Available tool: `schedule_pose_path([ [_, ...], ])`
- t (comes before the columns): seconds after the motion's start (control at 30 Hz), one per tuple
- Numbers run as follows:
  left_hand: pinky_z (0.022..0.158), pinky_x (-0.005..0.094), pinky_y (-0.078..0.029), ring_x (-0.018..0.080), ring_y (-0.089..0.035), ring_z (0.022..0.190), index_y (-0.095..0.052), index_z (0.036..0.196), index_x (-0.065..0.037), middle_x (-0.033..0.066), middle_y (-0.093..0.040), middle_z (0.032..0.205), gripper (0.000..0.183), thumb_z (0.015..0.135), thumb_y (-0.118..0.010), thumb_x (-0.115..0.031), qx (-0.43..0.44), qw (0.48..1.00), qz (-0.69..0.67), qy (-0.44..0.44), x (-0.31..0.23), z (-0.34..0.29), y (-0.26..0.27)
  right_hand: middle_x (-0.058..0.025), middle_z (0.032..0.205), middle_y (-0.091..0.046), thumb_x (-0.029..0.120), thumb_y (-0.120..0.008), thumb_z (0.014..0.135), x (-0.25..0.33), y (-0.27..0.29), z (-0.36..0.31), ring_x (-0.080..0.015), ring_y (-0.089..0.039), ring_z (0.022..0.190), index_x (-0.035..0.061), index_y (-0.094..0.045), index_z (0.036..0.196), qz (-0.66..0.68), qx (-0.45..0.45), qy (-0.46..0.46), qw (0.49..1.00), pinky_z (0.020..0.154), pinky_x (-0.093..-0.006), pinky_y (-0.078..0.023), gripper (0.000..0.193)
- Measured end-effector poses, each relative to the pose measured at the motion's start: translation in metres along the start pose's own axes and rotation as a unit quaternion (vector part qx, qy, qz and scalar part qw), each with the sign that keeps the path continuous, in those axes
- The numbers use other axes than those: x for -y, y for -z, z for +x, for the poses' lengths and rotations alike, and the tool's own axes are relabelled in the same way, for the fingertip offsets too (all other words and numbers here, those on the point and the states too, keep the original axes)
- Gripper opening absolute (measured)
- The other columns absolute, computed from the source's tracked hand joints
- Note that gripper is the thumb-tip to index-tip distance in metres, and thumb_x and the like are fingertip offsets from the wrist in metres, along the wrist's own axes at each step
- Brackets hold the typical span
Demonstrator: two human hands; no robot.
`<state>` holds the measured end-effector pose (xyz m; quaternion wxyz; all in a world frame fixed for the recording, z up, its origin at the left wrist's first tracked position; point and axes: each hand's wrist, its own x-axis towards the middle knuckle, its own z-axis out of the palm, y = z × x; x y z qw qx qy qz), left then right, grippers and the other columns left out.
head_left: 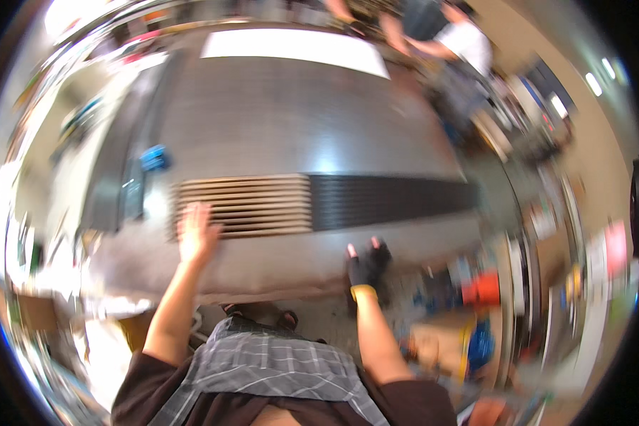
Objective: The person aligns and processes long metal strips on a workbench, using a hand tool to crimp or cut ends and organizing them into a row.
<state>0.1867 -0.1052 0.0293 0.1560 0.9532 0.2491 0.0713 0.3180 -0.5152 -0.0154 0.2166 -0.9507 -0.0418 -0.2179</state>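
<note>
A row of parallel tan strips [263,206] lies on the wide dark table in front of me, with dark gaps between them. Adjoining it on the right is a dark ribbed panel [390,201] that reaches to the table's right side. My bare left hand [197,234] rests on the left end of the tan strips, fingers stretched out flat. In a black glove with bare fingertips and a yellow cuff, my right hand [368,266] is over the table's near edge, just below the dark panel. Its fingers are apart and hold nothing I can see. Motion blurs the picture.
The dark table [284,121] bears a white sheet [298,51] at its far edge and a blue object [155,157] on the left, beside long dark strips [124,142]. A person [465,46] works at the far right. An orange-red container [481,289] stands right of the table.
</note>
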Motion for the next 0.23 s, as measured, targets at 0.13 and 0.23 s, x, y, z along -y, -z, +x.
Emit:
schedule_pose_path([
  [0.13,0.109,0.0538,-0.03,0.0392,-0.035,0.137,-0.048,0.136,-0.008,0.0212,-0.039,0.145,0.061,0.084,-0.07,-0.031,-0.145,0.972,-0.142,-0.114,0.044,-0.03,0.006,-0.0268,0.144,-0.035,0.033,-0.073,0.079,0.041,0.007,-0.109,-0.0471,-0.036,0.129,0.0092,-0.034,0.143,-0.036,0.052,0.158,0.985,0.109,-0.0577,-0.026,0.079],
  [0.23,0.111,0.0507,-0.031,0.0366,-0.037,0.136,-0.049,0.134,-0.008,0.0183,-0.041,0.144,0.058,0.086,-0.07,-0.03,-0.126,0.966,-0.219,-0.057,0.102,-0.061,0.022,-0.0257,0.148,-0.032,0.038,-0.072,0.081,0.077,-0.018,-0.142,-0.0439,-0.032,0.134,0.0151,-0.026,0.148,-0.004,0.103,0.19,0.976,0.11,-0.0592,-0.023,0.085],
])
